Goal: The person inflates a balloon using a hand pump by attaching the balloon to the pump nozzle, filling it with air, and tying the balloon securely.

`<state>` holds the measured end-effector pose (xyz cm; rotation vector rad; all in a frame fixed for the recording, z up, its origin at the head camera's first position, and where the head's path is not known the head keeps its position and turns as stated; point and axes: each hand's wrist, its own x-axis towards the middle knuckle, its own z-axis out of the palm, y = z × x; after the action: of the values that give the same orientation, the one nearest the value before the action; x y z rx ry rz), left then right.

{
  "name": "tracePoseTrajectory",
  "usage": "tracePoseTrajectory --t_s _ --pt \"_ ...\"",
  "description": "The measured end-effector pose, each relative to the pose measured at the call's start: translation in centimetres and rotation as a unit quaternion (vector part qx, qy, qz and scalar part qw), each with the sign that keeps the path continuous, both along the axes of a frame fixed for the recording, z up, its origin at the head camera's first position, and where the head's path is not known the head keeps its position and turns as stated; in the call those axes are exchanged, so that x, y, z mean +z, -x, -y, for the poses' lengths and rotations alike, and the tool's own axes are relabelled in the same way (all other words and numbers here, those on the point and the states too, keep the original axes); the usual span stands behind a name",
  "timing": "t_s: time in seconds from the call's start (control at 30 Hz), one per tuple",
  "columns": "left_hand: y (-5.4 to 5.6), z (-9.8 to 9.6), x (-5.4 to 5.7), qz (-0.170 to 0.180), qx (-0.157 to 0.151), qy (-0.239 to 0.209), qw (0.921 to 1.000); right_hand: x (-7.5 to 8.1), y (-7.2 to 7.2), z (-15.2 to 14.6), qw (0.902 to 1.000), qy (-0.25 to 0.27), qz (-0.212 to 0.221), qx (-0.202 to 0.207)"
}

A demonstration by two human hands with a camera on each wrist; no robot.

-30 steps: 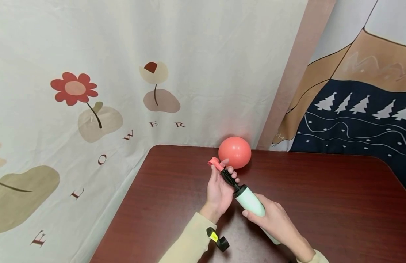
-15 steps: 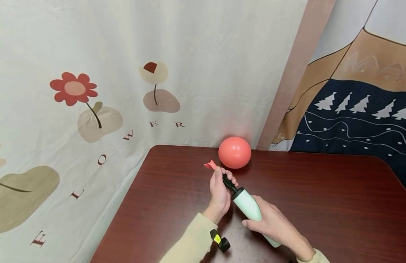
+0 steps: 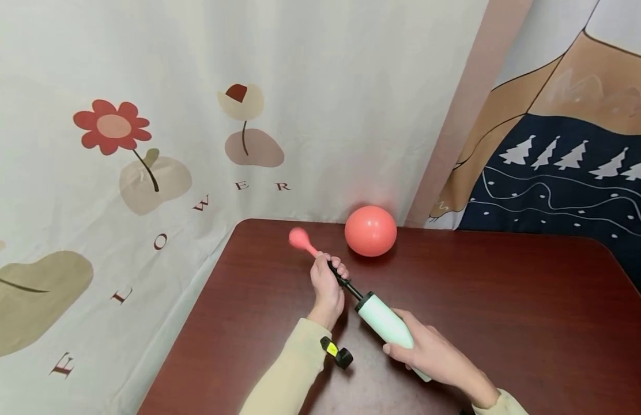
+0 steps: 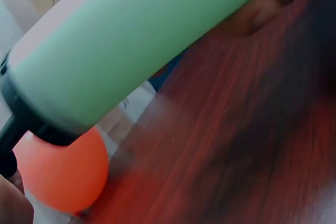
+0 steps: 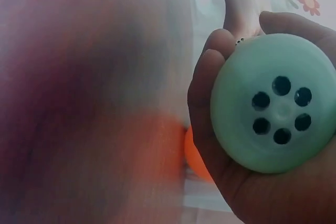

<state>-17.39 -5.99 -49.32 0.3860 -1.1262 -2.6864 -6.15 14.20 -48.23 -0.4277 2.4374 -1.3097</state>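
Smooth, rounded mint pump [image 3: 385, 323] — small bulb-shaped coral balloon [image 3: 300, 238]

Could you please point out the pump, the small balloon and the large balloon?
Pump [image 3: 385, 323]: head view, middle of green barrel.
Small balloon [image 3: 299, 238]: head view, swollen end.
Large balloon [image 3: 370, 231]: head view, middle of front.

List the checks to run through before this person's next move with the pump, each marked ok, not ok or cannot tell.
1. Right hand holding the green pump: ok.
2. Left hand gripping around the pump's black end: ok.
3. Black rod showing between hand and pump body: ok.
4. Small balloon sealed onto the pump: cannot tell; fingers hide the joint.
5. Small balloon filled out: not ok; only a small bulb.
6. Round balloon apart from the small one: ok.
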Motion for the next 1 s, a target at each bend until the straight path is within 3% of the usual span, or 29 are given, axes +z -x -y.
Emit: tracePoseTrajectory --t_s 0.13,0.33,0.43,0.57,0.63,0.7,0.77,0.9,1.0 --pt "0.1 0.3 -0.3 0.015 -0.004 -0.009 0.9998 -0.3 -0.5 -0.3 1.0 -0.002 -0.001 -0.006" --pt "-0.7 0.2 -0.4 0.018 -0.024 -0.033 0.999 -0.4 -0.4 0.2 0.9999 0.003 -0.014 0.001" --pt "-1.0 0.1 -0.3 0.014 -0.059 -0.077 0.9952 -0.4 -0.1 0.7 0.9998 0.008 -0.019 -0.002" --pt "-1.1 0.3 0.1 -0.001 -0.126 -0.142 0.9819 -0.3 0.3 1.1 0.9995 0.016 -0.024 -0.014" --pt "-1.1 0.3 0.3 -0.009 -0.153 -0.15 0.9767 -0.1 0.6 1.2 0.9995 0.02 -0.022 -0.016" --pt "-1.1 0.3 0.3 -0.015 -0.167 -0.136 0.9765 0.0 0.8 1.3 0.9995 0.023 -0.019 -0.014" --pt "-1.1 0.2 0.3 -0.017 -0.161 -0.096 0.9821 0.2 0.9 1.4 0.9994 0.028 -0.015 -0.012" --pt "-1.1 -0.2 -0.1 0.001 -0.105 0.007 0.9945 0.2 0.9 1.7 0.9993 0.037 -0.01 -0.004" --pt "-0.9 -0.4 -0.5 0.019 -0.061 0.065 0.9958 -0.2 0.7 2.1 0.9993 0.034 -0.012 -0.004"
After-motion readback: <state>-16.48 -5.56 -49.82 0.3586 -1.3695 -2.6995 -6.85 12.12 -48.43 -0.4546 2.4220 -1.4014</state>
